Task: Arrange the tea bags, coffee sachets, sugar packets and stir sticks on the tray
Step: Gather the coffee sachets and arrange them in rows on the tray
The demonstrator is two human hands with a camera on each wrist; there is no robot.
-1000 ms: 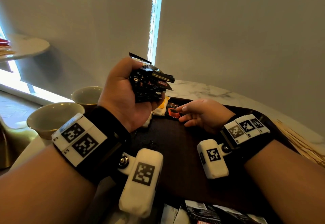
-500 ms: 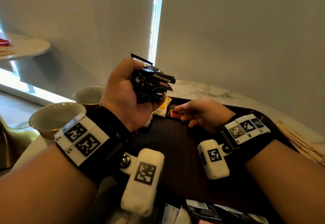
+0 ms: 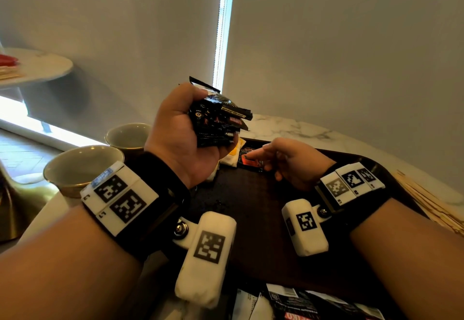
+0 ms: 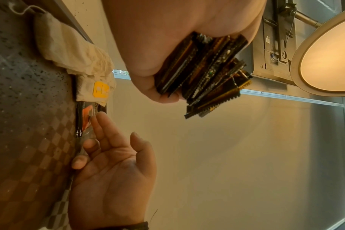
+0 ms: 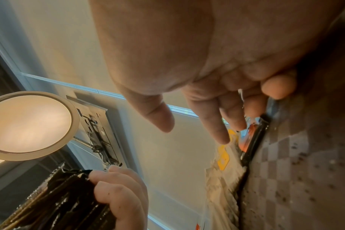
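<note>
My left hand (image 3: 185, 131) is raised above the dark brown tray (image 3: 251, 219) and grips a bundle of several black coffee sachets (image 3: 218, 118) (image 4: 205, 73) (image 5: 55, 200). My right hand (image 3: 283, 161) lies low over the tray's far end, fingers straight, and its fingertips (image 4: 100, 123) touch a black and orange sachet (image 3: 247, 160) (image 4: 85, 118) (image 5: 250, 138) lying flat there. White tea bags with yellow tags (image 3: 232, 155) (image 4: 75, 54) (image 5: 223, 169) sit just left of that sachet.
Two beige cups (image 3: 80, 166) (image 3: 128, 135) stand left of the tray. Wooden stir sticks (image 3: 431, 206) lie on the marble table (image 3: 301, 128) at the right. More sachets and packets (image 3: 288, 304) lie at the near edge. A wall rises close behind.
The right hand's fingers have stretched out a little over the black and orange sachet. The left hand has held its bundle in the same place.
</note>
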